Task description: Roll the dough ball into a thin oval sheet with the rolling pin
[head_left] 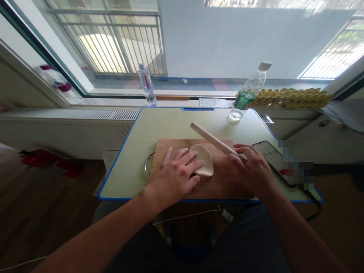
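A flat, rounded piece of pale dough point(205, 161) lies on the wooden cutting board point(224, 182). My left hand point(180, 170) rests with fingers spread, the fingertips on the dough's left part and covering some of it. In my right hand point(253, 167) is a wooden rolling pin point(212, 140), gripped at its near end. The pin slants up to the left, its far end beyond the dough and apart from it. The board's metal handle point(147, 163) sticks out at the left.
The small green table point(129, 167) has a blue rim. A phone point(273, 161) with a cable lies at its right. One bottle point(244, 96) stands at the back right, another bottle point(147, 85) on the sill. Yellow egg-carton-like material point(292, 98) sits by the window.
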`<state>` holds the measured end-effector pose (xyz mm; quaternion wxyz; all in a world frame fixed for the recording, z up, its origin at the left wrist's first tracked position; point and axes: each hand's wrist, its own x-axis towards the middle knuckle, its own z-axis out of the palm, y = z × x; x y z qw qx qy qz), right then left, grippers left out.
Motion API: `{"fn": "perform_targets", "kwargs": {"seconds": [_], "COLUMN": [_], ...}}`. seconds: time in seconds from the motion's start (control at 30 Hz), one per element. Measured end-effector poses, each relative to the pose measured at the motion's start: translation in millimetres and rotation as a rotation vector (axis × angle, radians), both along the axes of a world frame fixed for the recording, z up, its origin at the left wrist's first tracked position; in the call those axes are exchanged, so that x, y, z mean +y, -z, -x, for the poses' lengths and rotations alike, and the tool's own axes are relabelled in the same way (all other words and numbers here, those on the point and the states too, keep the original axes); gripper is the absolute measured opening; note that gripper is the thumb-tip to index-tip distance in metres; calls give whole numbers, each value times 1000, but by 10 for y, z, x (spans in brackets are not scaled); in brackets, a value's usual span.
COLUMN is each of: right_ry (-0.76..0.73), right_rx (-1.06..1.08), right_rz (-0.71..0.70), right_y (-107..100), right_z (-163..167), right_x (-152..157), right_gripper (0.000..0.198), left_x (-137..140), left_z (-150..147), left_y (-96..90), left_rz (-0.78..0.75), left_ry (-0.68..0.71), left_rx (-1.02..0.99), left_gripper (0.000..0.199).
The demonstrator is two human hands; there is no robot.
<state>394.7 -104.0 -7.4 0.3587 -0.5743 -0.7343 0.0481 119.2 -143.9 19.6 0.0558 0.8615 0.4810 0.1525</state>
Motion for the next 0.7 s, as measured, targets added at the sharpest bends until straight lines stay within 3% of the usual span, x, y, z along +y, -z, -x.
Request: {"fn": "perform_targets", "kwargs": {"seconds": [0.17,0.3,0.47,0.53,0.6,0.7], "right_ry": [-33,-112,-252,-319,-396,-481], "right_rx": [19,12,-52,-68,-83,-127], "right_rz": [16,41,10,5,7,31], "right_y": [-87,-179,-269,-273,-258,-232], "right_z": [49,50,9,13,32,76], "right_x": [-12,-44,-100,-93,-53,70], "right_gripper": [30,27,22,19,17,16], "left_x": [-113,-203,-175,-81,61,326], "left_z": [-102,-41,260,369,441,476], "left_y": [1,-69,-309,-358,-352,-251], "left_rz": [36,127,210,166,46,-92], "left_ry": [-70,-17,82,77,-16,-142], "left_rx": [68,17,-114,-249,-386,-407], "left_gripper": [40,64,32,27,24,27]}}
